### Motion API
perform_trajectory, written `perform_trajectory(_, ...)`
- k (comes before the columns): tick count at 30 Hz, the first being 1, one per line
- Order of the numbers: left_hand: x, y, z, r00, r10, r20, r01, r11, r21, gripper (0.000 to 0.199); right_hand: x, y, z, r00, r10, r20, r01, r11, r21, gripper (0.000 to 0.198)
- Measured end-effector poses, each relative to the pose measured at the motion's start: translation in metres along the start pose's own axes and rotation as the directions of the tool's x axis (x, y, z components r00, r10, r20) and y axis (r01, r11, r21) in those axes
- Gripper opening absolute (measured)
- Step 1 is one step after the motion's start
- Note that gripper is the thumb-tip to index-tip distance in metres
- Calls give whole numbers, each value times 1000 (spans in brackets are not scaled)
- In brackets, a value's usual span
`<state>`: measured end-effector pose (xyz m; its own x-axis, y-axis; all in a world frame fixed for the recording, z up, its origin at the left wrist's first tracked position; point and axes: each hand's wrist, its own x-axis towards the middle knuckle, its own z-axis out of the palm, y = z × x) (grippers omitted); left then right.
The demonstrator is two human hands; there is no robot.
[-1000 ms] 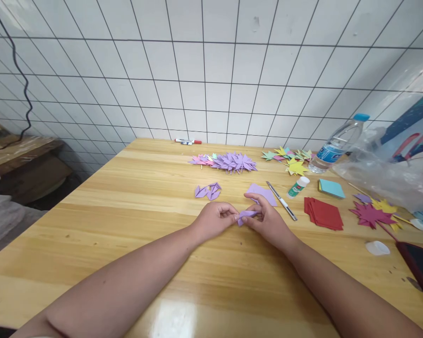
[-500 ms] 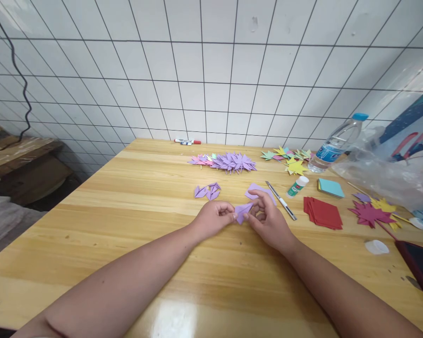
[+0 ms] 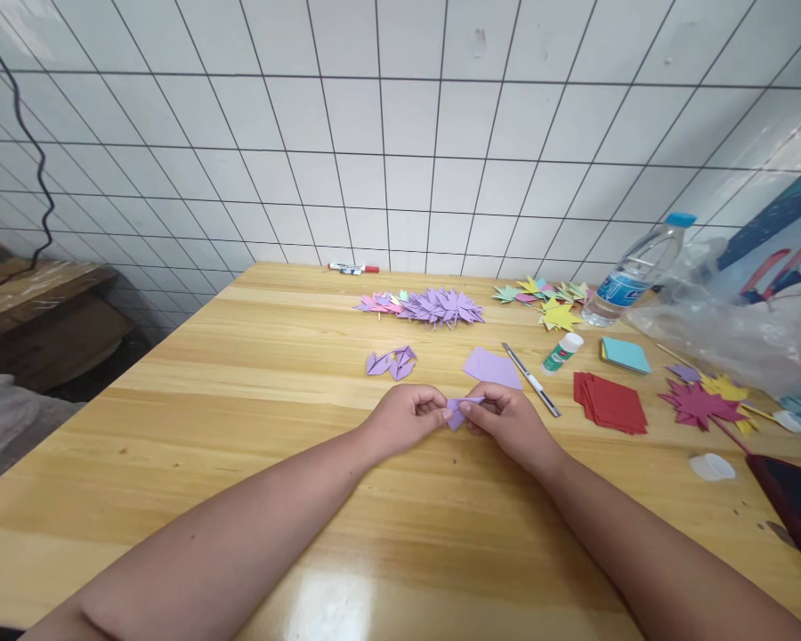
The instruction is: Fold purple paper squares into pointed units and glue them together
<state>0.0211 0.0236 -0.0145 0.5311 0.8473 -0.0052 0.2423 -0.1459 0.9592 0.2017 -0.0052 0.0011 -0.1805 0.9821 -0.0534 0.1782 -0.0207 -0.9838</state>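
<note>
Between my two hands is a small piece of folded purple paper [image 3: 457, 418]. My left hand [image 3: 410, 417] pinches its left side between thumb and fingers. On its right side my right hand [image 3: 507, 423] is closed, thumb on top and fingers curled behind. Just beyond my right hand lie flat purple paper sheets [image 3: 492, 367], with a silver-and-white craft knife [image 3: 532, 381] slanting beside them. Several folded purple paper pieces [image 3: 391, 362] lie beyond my left hand.
Purple paper leaves [image 3: 441, 307] are heaped toward the tiled wall, near markers [image 3: 352, 269]. To the right are a glue stick [image 3: 562, 352], red paper squares [image 3: 610, 405], blue paper squares [image 3: 626, 355], a water bottle [image 3: 634, 276], a maroon paper leaf [image 3: 699, 405] and a small clear cap [image 3: 712, 466].
My right hand's raised fingers have come down and closed on the folded purple paper. The flat purple sheets behind it now show more fully. My left hand keeps its pinch.
</note>
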Motion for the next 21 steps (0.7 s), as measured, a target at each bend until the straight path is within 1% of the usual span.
perform_trajectory(3,0,-1,0,1000,-3,3,2,999,34,23,-1,0,1,1000,2,-10,-2,1000,12,29)
perform_trajectory(6,-1,1,-1,1000,-5,-10,6,998,65,23,-1,1,0,1000,16,-19,-16,1000,-14,30)
perform_trajectory(12,-1,3,-2,999,-24,-25,25,999,44,20,1,2,-4,999,42,-31,-42,999,-26,38)
perform_trajectory(16,0,2,-2,999,-29,-21,30,998,54,21,2,3,-3,998,3,-59,-8,995,-94,40)
perform_trajectory(18,1,2,-2,999,-39,-19,40,999,25,21,1,3,-3,998,-9,-55,1,989,-150,39)
perform_trajectory(19,1,2,-3,999,-47,-20,47,999,2,21,0,2,-3,997,-36,-63,23,981,-195,37)
perform_trajectory(20,2,3,-4,998,-54,-20,53,998,-25,21,-1,1,-4,993,-87,-81,64,965,-254,35)
perform_trajectory(21,2,4,-5,998,-58,-22,57,997,-58,21,-3,0,-4,981,-164,-101,122,936,-331,34)
